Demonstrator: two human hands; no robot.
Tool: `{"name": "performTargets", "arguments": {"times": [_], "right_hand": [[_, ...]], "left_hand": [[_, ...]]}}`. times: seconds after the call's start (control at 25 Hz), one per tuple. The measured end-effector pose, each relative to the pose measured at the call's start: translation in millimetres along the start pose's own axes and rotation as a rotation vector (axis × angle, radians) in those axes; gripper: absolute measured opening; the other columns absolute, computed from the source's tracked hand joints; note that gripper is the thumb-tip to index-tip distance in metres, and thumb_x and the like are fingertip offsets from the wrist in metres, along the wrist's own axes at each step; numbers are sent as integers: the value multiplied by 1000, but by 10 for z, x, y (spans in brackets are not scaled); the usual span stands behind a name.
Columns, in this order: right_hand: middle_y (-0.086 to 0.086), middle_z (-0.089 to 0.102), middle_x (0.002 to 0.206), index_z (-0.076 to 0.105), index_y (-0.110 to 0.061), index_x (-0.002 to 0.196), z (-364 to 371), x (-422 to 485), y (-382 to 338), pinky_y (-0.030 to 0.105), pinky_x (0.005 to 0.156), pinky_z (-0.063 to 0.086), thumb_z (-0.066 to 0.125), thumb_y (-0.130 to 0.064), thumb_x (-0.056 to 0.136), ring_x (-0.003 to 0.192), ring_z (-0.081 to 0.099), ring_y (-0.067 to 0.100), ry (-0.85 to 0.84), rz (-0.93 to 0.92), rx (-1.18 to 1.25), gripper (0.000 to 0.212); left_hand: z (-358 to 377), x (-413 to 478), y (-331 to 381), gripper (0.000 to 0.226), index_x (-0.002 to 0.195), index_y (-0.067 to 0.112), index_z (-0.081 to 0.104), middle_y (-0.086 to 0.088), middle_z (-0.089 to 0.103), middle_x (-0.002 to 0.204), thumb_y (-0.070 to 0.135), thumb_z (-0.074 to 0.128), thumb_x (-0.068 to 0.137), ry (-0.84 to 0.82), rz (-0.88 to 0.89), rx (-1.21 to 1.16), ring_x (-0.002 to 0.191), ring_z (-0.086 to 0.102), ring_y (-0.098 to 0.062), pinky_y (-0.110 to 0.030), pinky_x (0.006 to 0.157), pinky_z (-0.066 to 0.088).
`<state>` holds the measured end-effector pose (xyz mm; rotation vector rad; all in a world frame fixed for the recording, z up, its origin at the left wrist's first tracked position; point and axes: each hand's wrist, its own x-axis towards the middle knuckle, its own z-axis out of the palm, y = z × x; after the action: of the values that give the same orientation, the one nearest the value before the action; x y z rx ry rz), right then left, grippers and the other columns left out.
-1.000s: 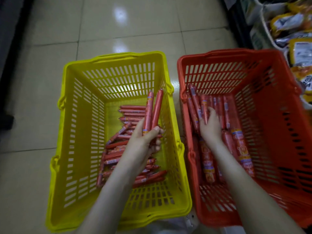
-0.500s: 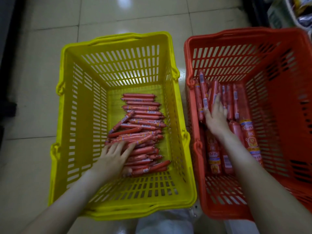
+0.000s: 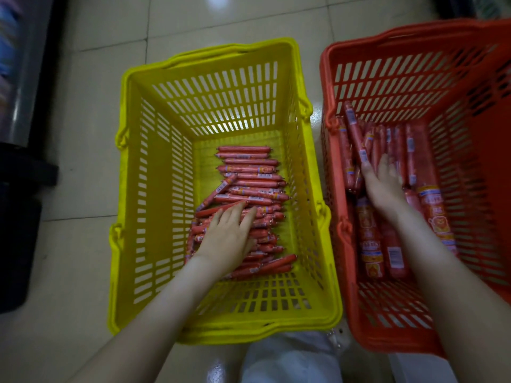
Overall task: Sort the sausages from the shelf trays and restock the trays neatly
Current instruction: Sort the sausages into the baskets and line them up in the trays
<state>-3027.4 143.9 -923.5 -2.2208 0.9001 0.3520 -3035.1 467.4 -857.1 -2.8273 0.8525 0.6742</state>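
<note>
A yellow basket (image 3: pixel 154 189) on the floor holds a pile of several thin red sausages (image 3: pixel 249 175) lying crosswise. My left hand (image 3: pixel 229 236) lies flat on the near part of that pile, fingers straight. To its right a red basket (image 3: pixel 470 111) holds thin sausages (image 3: pixel 356 139) standing against its far left wall and thicker labelled sausages (image 3: pixel 370 244) lying on the bottom. My right hand (image 3: pixel 384 183) rests on these with fingers spread, its fingertips touching one tilted thin sausage.
Both baskets stand side by side on a pale tiled floor (image 3: pixel 83 134). A dark shelf base (image 3: pixel 22 217) runs along the left edge. My light trouser leg (image 3: pixel 290 357) shows between the baskets at the bottom.
My left hand laid two thin sausages into the yellow basket and now presses flat on the pile, a little farther in. The right hand stays among the red basket's sausages.
</note>
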Motion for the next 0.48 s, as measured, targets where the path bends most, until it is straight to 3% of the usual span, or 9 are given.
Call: {"name": "performTargets", "arguments": {"times": [0.12, 0.28, 0.4, 0.48], "right_hand": [[19, 20, 156, 15, -7, 151, -196, -305, -7, 36, 116, 8, 47, -33, 99, 145, 15, 32, 97, -208, -18, 67], [23, 50, 134, 45, 5, 135, -848, -1245, 151, 25, 107, 22, 52, -15, 85, 125, 43, 37, 285, -455, 3, 54], [16, 57, 126, 51, 3, 128, -1431, -2137, 576, 16, 105, 24, 51, -11, 85, 117, 46, 25, 421, -527, -43, 46], [11, 57, 126, 52, 1, 129, -1771, -2847, 1073, 13, 105, 22, 49, -13, 87, 117, 45, 20, 500, -436, -67, 44]], "left_hand": [[-312, -44, 271, 54, 132, 1, 51, -27, 51, 132, 24, 66, 85, 247, -14, -135, 116, 54, -42, -50, 98, 44], [-907, -290, 1033, 48, 130, -1, 52, -28, 49, 132, 21, 53, 87, 550, 83, -283, 118, 49, -42, -45, 102, 37], [-1167, -615, 1956, 43, 126, -3, 55, -27, 52, 128, 17, 56, 87, 659, 318, -363, 115, 51, -41, -45, 101, 38], [-1141, -890, 2698, 42, 124, -2, 57, -25, 54, 126, 17, 56, 86, 628, 541, -380, 111, 53, -39, -45, 97, 42]]}}
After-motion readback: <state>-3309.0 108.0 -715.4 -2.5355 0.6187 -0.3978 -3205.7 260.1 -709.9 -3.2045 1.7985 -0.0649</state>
